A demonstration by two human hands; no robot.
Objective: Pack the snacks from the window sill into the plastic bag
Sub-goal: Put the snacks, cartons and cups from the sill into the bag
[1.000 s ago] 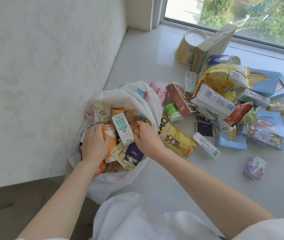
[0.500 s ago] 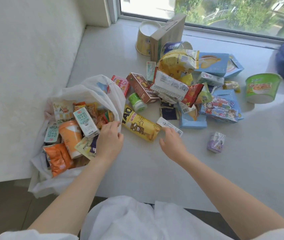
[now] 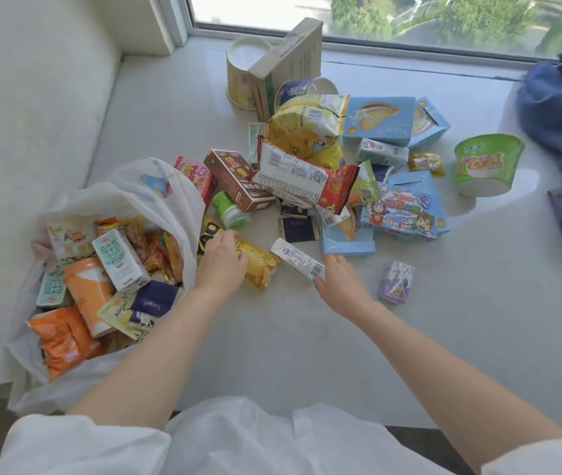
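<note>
Yellow snack packet under left hand, beside bag's rim.

Bright daylight from window, soft shadows, wide-angle edge distortion

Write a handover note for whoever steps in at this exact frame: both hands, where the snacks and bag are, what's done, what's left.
Left hand: fingers curled over the yellow snack packet lying beside the bag mouth; packet not lifted.
Right hand: at the near end of the white carton; whether it grips is unclear.
Plastic bag: open at the sill's left, already holding a milk carton, an orange cup, an orange packet and more.
Left to pack: the pile of boxes and packets mid-sill, the green bowl, the small purple carton, and the tubs by the window.
</note>
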